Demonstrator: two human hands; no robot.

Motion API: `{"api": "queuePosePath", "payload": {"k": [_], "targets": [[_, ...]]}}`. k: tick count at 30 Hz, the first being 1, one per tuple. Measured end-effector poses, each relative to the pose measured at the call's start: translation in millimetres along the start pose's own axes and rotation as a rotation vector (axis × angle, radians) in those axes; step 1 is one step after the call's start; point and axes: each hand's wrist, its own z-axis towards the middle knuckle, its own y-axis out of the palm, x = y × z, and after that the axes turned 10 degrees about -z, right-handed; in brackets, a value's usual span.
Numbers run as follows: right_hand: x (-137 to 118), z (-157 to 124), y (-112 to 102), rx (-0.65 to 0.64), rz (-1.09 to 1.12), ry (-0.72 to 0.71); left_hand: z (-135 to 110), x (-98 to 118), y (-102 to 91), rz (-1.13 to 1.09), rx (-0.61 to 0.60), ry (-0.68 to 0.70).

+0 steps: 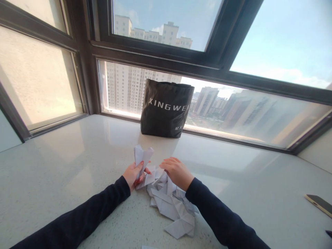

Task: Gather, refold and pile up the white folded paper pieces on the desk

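A heap of folded and crumpled white paper pieces [171, 204] lies on the pale stone sill [77, 166] in front of me. My left hand [133, 174] is closed round one folded white paper piece [142, 157] and holds it upright above the heap's left edge. Resting palm-down on top of the heap, my right hand [176, 171] has its fingers curled over the paper. Both arms wear dark sleeves.
A black bag with white lettering [166, 109] stands at the back against the window. A flat tan-edged object [319, 204] lies at the right edge. Dark window frames surround the sill on the left and back.
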Motion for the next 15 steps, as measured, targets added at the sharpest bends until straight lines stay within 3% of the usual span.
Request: {"api": "queuePosePath", "payload": {"k": [5,11,13,15], "targets": [[10,-27,-21,0.160,0.033,0.088,1,2,0.7,0.028,0.014,0.005],[-21,-48,-33,0.601,0.195,0.367,-8,8,15.6,0.092,-0.002,0.016],[-38,-50,-31,0.600,0.191,0.350,-18,4,25.7,0.096,-0.043,-0.006],[-54,-51,-26,0.516,0.172,0.272,-29,-3,35.2,0.072,-0.099,-0.063]]}}
